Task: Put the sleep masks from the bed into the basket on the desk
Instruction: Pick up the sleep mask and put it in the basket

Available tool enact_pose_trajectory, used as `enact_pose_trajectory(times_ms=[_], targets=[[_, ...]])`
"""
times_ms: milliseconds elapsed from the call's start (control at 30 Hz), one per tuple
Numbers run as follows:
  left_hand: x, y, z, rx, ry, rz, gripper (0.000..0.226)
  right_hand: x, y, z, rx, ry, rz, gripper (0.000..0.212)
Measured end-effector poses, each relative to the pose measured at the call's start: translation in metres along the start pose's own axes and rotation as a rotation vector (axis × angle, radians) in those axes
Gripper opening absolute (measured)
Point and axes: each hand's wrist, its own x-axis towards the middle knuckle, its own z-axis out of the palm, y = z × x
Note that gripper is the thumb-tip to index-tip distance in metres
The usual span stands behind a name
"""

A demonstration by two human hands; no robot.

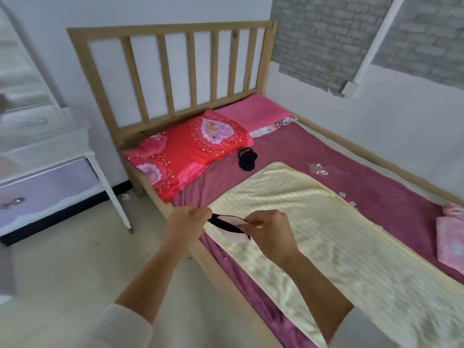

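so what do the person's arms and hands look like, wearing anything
Both hands, the left hand and right hand, are bare: no gloves, rings or watch visible. The forearms are bare too, with pale cream ribbed knit sleeves pushed up near the elbows.

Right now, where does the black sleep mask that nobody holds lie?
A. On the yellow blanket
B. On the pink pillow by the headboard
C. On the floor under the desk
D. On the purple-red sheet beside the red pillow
D: the black sleep mask lies on the purple-red sheet, just right of the red pillow and beyond the yellow blanket.
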Motion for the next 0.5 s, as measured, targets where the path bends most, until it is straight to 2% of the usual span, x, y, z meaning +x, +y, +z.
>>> enact_pose_trajectory(times_ms=[167,300,400,500], targets=[[0.05,-0.042,-0.117,-0.162,0.093,-0.177,0.026,0.035,-0.076,0.097,0.293,-0.127,0.121,0.006],[0.078,-0.065,-0.199,-0.301,0.177,-0.309,0.021,0.068,-0.125,0.16,0.513,-0.133,0.146,0.009],[0.101,-0.069,-0.243,-0.351,0.187,-0.297,0.018,0.103,-0.162,0.196,0.553,-0.232,0.087,0.01],[0.133,-0.064,-0.279,-0.356,0.213,-0.259,0.02,0.149,-0.193,0.228,0.481,-0.312,0.026,0.007]])
